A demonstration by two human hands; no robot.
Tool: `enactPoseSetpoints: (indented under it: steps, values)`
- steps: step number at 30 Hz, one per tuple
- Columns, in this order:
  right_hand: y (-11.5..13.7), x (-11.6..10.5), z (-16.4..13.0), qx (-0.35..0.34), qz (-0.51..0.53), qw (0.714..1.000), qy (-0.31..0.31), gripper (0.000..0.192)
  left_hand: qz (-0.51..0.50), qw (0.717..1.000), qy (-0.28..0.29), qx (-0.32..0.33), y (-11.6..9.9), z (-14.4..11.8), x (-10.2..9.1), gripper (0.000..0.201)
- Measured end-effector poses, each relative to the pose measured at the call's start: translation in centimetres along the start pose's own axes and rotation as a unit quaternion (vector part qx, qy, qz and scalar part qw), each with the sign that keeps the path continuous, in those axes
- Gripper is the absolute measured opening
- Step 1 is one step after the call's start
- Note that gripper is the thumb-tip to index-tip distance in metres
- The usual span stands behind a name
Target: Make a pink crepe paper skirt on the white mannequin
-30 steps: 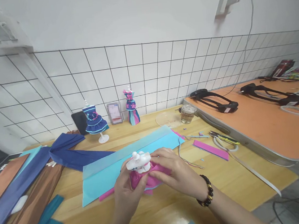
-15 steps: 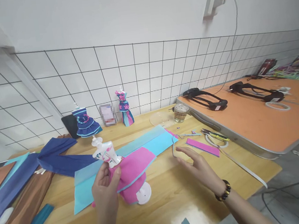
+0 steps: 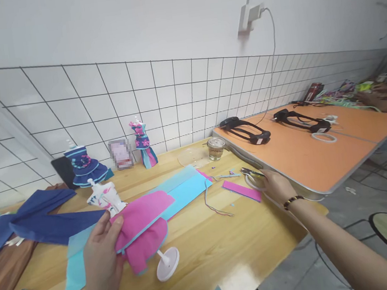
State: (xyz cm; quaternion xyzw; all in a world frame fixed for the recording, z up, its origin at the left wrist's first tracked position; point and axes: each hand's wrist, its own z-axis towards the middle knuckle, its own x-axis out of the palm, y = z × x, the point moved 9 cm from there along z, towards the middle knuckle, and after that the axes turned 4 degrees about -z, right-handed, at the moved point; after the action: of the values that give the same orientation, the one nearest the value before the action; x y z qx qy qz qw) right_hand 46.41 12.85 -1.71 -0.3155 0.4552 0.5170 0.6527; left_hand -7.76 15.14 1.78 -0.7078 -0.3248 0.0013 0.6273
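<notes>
My left hand (image 3: 101, 243) is closed around the waist of a small white dress form (image 3: 106, 198), tilted, its round base (image 3: 168, 264) low to the right. A pink layered skirt (image 3: 146, 216) with light blue edging wraps it, pinched under my thumb. My right hand (image 3: 278, 185) is closed on the yellow-handled thread snips (image 3: 251, 172) at the table's right side, their blades pointing left. A white ring of tape (image 3: 254, 183) lies under them. Nearby are a pink strip (image 3: 241, 191) and loose grey thread (image 3: 217, 209). Light blue cloth (image 3: 185, 190) lies behind the skirt.
Two dressed miniature forms, one in navy ruffles (image 3: 85, 165) and one multicoloured (image 3: 146, 143), stand by the tiled wall. A glass jar (image 3: 216, 148) sits behind the snips. Navy cloth (image 3: 50, 214) lies left. Black headsets (image 3: 246, 130) rest on the orange table (image 3: 308, 163); another person's arm (image 3: 378, 98) is far right.
My right hand has moved right from the thread and closed on the snips. My left hand still holds the dress form, now tilted more. The view has swung right.
</notes>
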Motion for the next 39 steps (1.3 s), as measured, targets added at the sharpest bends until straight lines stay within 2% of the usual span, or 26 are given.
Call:
enactPoseSetpoints:
  steps: [3,8,12,16,19,23,27,34,39]
  values:
    - [-0.3,1.9,1.5,-0.021,-0.051,0.997,0.057,0.023,-0.015,0.999,0.03,-0.008,-0.2,-0.3,1.3,0.04]
    - [0.1,3.5,2.2,-0.06,-0.112,0.983,0.133,0.029,-0.038,0.998,0.04,0.011,-0.8,-0.4,3.1,0.036]
    - [0.3,3.2,2.2,-0.086,-0.129,0.973,0.168,0.029,-0.019,0.998,0.054,0.027,-0.4,0.3,4.4,0.039]
    - [0.4,1.9,2.2,-0.092,-0.133,0.969,0.185,0.029,0.047,0.988,0.094,0.113,-0.3,0.3,6.1,0.05]
    - [0.2,1.1,2.2,-0.077,-0.134,0.969,0.194,0.029,0.102,0.967,0.155,0.173,0.3,-0.8,7.6,0.056]
    - [-0.3,0.5,2.2,-0.044,-0.13,0.968,0.209,0.028,0.152,0.948,0.202,0.195,1.8,-2.0,8.5,0.057]
    - [-1.1,0.7,2.0,0.003,-0.117,0.969,0.217,0.027,0.173,0.939,0.202,0.216,2.0,-2.6,8.5,0.058]
    - [-3.5,2.6,0.2,0.092,-0.094,0.962,0.24,0.026,0.215,0.924,0.201,0.245,1.3,-3.1,8.8,0.055]
    - [-4.2,2.8,-0.6,0.109,-0.072,0.968,0.216,0.025,0.226,0.912,0.206,0.274,0.9,-3.3,8.3,0.051]
